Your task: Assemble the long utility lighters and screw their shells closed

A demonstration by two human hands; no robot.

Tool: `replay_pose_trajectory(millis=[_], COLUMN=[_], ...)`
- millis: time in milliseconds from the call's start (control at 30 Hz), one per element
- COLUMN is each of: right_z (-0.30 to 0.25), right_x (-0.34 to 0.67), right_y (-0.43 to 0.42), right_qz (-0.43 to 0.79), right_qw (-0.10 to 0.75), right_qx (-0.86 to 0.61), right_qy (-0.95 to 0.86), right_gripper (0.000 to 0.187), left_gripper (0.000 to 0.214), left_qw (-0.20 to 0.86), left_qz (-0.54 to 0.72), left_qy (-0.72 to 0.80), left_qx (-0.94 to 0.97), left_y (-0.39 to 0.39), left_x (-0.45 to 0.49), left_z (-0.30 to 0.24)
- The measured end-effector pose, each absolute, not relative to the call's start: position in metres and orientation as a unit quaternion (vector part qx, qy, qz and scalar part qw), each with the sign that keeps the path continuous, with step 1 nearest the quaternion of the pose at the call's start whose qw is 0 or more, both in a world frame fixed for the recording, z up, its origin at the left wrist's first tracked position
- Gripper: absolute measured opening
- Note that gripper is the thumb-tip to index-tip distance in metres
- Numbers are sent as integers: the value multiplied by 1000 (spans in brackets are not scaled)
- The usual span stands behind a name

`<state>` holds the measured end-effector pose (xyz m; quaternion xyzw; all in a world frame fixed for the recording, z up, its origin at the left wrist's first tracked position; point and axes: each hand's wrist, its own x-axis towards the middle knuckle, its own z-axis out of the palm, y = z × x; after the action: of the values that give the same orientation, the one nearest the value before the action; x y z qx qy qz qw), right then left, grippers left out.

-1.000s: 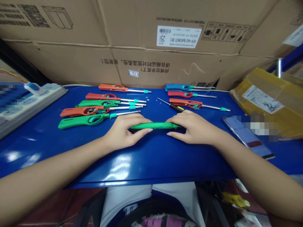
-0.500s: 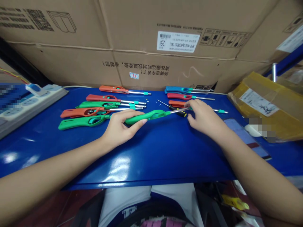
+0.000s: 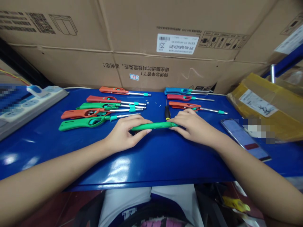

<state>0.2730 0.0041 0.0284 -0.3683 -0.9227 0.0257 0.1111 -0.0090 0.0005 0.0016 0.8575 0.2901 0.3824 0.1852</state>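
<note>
Between my hands is a green long-necked gas lighter (image 3: 156, 125), held level above the table with its narrow edge toward me. My left hand (image 3: 124, 134) is closed on the handle end, thumb along the near side. My right hand (image 3: 197, 127) pinches the other end, near the neck, and hides the metal tube. Just beyond the right fingertips lies a black and yellow screwdriver (image 3: 167, 113), shaft pointing away. Left of it several lighters rest in a row, among them a green lighter (image 3: 73, 124) nearest my left hand. An orange lighter (image 3: 182, 105) lies behind my right hand.
A blue lighter (image 3: 176, 90) and a red lighter (image 3: 175, 97) lie at the back right. Tiny pins (image 3: 147, 101) are scattered mid-table. A phone (image 3: 246, 140) and a taped parcel (image 3: 265, 104) are right, a power strip (image 3: 30, 102) left. A large carton (image 3: 132, 41) stands behind.
My right hand has moved left and toward me, from the tube to the neck end. The held lighter is lower and turned edge-on. The screwdriver has swung round to point away.
</note>
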Motion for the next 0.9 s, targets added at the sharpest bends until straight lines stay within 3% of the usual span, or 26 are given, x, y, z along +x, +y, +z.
replay_pose_trajectory(millis=[167, 267, 500, 900], right_z=[32, 37, 36, 25], right_x=[278, 284, 286, 277], right_y=[4, 5, 7, 3], right_qz=[-7, -34, -118, -158], right_qw=[167, 190, 194, 219], right_qx=[-375, -360, -272, -233], right_qy=[-912, -913, -935, -934], right_gripper=[30, 23, 27, 26], left_gripper=[20, 19, 18, 17], left_qw=[159, 144, 111, 172], left_qz=[419, 444, 452, 415], left_qy=[301, 309, 277, 246], left_qx=[842, 829, 841, 859], left_y=[1, 2, 1, -4], left_x=[-10, -10, -11, -11], left_z=[1, 1, 5, 11])
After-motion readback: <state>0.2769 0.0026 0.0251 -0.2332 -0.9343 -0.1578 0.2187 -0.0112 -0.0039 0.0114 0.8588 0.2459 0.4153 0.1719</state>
